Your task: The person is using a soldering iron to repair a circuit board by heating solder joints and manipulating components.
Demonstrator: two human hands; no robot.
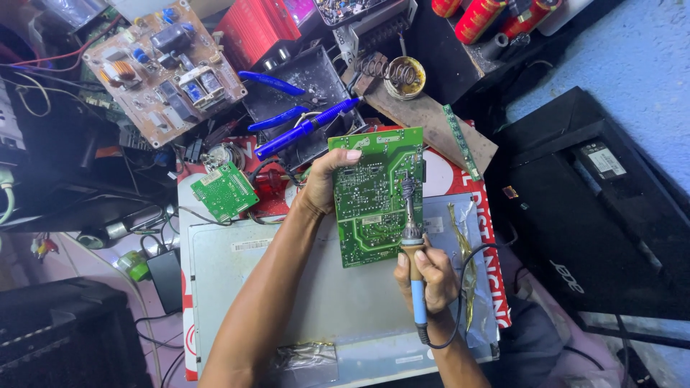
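Gripping the green circuit board [370,197] by its left edge, the left hand [323,183] clamps its fingers there, tilting it above the bench; light, stiff, fragile. The right hand [425,271] is closed around the soldering iron [412,237], tip on the board.

Bare forearms, no sleeves, unpainted nails

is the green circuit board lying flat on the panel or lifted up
Lifted and tilted: the left hand grips the green circuit board by its edge, solder side up.
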